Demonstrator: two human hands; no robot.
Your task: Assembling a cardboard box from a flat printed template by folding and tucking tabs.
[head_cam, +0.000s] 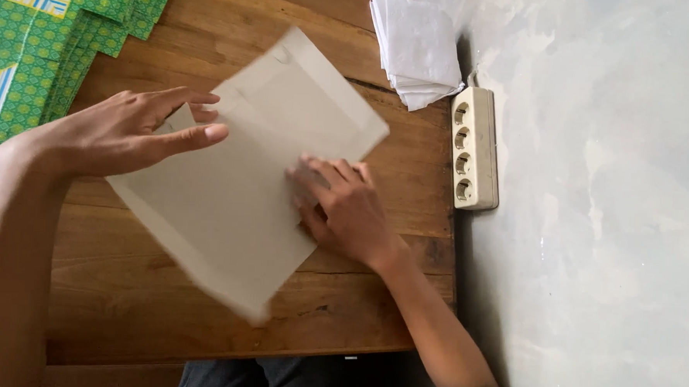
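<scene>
A large grey cardboard sheet (237, 173) with folded flaps lies tilted on the wooden table (124, 284). My left hand (122, 133) rests flat on the sheet's upper left part, fingers stretched and slightly apart. My right hand (344, 205) presses down on the sheet's right side near its edge, fingers bent against the cardboard. The sheet's lower corner is blurred.
A stack of green patterned sheets (34, 41) lies at the table's far left. A pile of white folded papers (417, 46) sits at the top right. A cream power strip (474, 149) lies along the table's right edge beside the grey wall (607, 205).
</scene>
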